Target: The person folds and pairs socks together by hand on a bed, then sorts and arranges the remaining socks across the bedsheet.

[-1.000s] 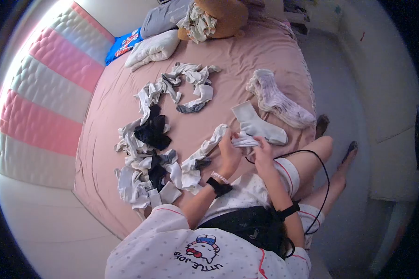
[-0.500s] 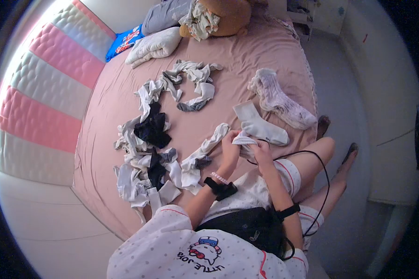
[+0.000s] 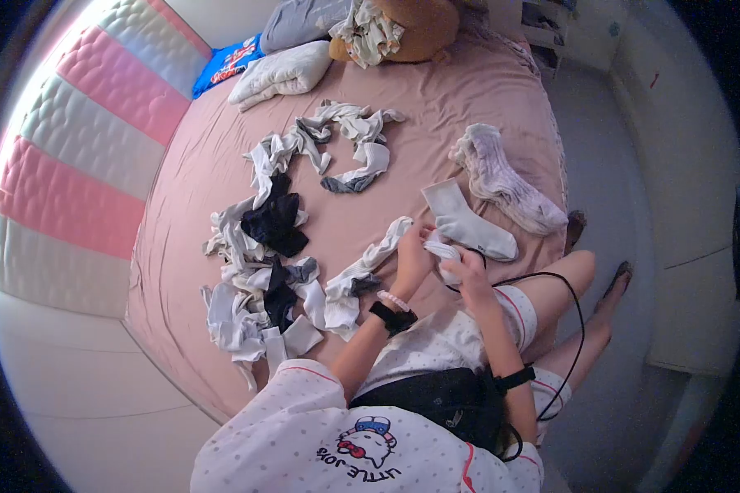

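Note:
Above my lap, a small white sock [image 3: 442, 251] is gathered up between my two hands. My left hand [image 3: 415, 248] pinches its left end; part of those fingers is hidden. My right hand [image 3: 472, 277] is closed round the other end, thumb on top. Just beyond them a white sock [image 3: 460, 220] lies flat on the bed. Behind that rests a pile of pale, fluffy socks [image 3: 501, 181]. A row of loose white and grey socks [image 3: 358, 283] stretches away to the left of my left hand.
Black socks [image 3: 275, 220] and more white socks [image 3: 242, 320] lie heaped on the pink bed sheet [image 3: 403, 160]. A folded white quilt [image 3: 286, 76] and a brown plush toy [image 3: 423, 33] are at the far end. A black cable [image 3: 580, 329] loops over my leg.
The sock in my hands is bunched up more tightly than before, its opening less spread. My right hand has turned slightly and come further over it. The socks on the bed lie as before.

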A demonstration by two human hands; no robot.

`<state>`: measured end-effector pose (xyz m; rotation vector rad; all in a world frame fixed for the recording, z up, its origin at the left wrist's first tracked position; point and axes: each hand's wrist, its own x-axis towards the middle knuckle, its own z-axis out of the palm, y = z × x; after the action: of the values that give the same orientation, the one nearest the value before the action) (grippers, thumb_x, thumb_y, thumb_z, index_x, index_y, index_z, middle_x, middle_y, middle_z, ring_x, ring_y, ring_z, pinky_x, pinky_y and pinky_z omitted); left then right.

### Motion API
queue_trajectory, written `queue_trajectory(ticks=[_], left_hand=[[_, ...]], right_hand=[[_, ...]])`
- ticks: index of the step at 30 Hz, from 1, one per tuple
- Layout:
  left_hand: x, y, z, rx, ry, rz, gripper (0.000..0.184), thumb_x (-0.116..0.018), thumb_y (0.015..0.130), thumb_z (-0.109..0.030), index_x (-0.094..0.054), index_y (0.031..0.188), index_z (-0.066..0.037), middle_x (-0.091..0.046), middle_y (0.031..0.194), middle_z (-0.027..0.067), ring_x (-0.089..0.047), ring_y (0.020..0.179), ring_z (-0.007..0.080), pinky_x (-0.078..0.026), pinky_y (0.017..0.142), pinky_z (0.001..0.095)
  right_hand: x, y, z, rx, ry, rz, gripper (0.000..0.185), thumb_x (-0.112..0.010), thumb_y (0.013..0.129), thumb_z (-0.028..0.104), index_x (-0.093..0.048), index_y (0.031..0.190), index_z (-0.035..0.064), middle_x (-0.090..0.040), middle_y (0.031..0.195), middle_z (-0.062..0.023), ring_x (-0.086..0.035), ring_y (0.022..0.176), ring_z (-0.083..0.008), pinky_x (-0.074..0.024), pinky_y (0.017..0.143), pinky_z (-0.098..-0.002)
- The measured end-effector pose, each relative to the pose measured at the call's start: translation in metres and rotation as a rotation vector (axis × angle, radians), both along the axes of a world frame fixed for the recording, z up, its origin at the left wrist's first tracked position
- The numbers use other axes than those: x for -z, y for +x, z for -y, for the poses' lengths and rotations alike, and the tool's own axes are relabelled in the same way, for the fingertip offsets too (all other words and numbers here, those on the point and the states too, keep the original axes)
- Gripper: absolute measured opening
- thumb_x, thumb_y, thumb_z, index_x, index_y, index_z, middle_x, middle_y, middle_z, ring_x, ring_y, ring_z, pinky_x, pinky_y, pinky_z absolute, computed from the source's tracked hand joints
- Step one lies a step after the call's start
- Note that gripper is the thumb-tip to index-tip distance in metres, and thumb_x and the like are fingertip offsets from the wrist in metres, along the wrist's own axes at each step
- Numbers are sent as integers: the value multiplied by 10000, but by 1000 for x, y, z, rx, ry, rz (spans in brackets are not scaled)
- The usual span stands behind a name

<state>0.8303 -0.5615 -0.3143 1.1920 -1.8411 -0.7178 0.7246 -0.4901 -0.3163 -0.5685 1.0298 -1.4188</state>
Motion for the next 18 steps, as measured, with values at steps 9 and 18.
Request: queue_trajectory(ticks=[9,18], left_hand=[[-8,20,-20,153,244,6,138,-664,658,23,-596,777,8,-591,667,58,-554,628,151,-445,590,285],[-22,24,-13,327,804,-275,246,-500,674,88,-664,842,14,-617,937,68,-580,855,179,-452,702,291]], right_hand=[[42,-1,-4,353,5,-644,279,-498,652,-101,-632,879,-9,-625,787,-85,-564,715,-177,-444,678,-300],[-1,-3,-3,-9,159,233,188,-578,855,197,-657,873,27,-625,811,-13,-570,729,-87,-441,668,-226]])
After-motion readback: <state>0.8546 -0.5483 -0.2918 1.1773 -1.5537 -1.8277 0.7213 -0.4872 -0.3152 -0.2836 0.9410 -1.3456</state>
